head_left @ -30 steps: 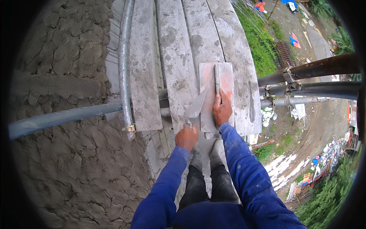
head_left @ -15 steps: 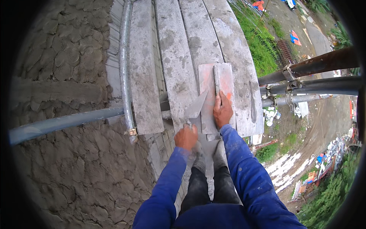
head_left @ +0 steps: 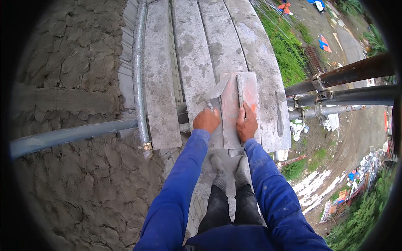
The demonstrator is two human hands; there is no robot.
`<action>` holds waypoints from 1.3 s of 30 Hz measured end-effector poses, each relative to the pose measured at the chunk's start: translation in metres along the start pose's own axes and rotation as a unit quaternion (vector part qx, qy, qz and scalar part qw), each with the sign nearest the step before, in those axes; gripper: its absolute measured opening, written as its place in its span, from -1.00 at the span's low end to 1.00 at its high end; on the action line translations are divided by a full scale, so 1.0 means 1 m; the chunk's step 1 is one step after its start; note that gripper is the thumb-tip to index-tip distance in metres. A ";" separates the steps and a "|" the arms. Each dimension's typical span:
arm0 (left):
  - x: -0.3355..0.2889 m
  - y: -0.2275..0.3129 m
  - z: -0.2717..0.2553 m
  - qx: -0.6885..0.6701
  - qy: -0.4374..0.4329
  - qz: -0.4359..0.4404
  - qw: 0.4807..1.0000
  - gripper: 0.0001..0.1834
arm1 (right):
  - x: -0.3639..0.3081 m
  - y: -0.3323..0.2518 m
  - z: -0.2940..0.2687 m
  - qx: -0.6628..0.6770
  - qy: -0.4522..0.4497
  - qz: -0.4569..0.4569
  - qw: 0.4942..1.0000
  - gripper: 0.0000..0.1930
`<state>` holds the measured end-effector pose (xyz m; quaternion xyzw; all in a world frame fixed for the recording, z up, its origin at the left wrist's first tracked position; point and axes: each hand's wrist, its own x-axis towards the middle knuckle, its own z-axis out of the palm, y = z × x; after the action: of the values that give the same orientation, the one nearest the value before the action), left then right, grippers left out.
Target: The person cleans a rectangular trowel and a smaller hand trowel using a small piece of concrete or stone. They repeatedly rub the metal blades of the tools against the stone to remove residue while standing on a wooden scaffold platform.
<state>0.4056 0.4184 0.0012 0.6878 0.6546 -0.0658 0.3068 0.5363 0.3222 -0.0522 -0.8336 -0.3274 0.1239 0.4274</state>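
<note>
My left hand is closed round the handle of a pointed trowel. The trowel's grey blade lies against the left edge of a plastering float, near its far end. My right hand grips the float by its long narrow handle. This float is a flat rectangular board with pinkish-orange stains and grey smears. Both tools are over the grey scaffold planks, just beyond my boots.
Rough wet-looking mortar covers the wall on the left. A steel upright and a grey pipe stand between it and the planks. Dark scaffold tubes with clamps run along the right, above muddy ground far below.
My left hand has moved forward with the trowel, bringing the blade to the float's far left edge. My right hand and the float have shifted only slightly.
</note>
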 end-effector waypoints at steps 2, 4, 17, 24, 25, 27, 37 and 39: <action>-0.047 -0.014 0.018 0.009 -0.036 -0.028 0.999 -0.37 | 0.002 0.011 -0.005 0.004 0.011 -0.003 1.000 -0.67; -0.057 -0.017 0.025 0.010 -0.035 -0.021 0.999 -0.37 | 0.011 0.012 -0.007 -0.011 0.024 -0.018 0.999 -0.67; -0.017 0.002 0.018 0.004 -0.041 -0.004 0.999 -0.37 | 0.004 0.011 -0.003 -0.009 0.015 -0.012 1.000 -0.67; -0.016 0.008 0.025 -0.031 -0.048 -0.009 0.998 -0.35 | 0.006 0.011 -0.007 -0.018 0.012 -0.010 1.000 -0.67; -0.021 0.008 0.027 -0.030 -0.057 -0.001 0.998 -0.34 | 0.008 0.015 -0.010 -0.019 0.016 -0.012 1.000 -0.67; -0.011 0.014 0.016 -0.028 -0.058 0.000 0.998 -0.34 | 0.001 0.013 -0.006 -0.015 0.015 -0.018 1.000 -0.67; -0.107 -0.044 0.013 -0.083 -0.044 -0.023 0.995 -0.33 | 0.003 0.018 -0.008 -0.010 0.013 -0.002 1.000 -0.66; -0.158 -0.072 0.023 -0.038 -0.063 -0.019 0.997 -0.37 | 0.001 0.009 -0.006 -0.002 -0.007 0.019 1.000 -0.65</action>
<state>0.3241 0.2682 0.0364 0.6572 0.6491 -0.0901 0.3724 0.5436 0.3150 -0.0557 -0.8398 -0.3143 0.1371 0.4209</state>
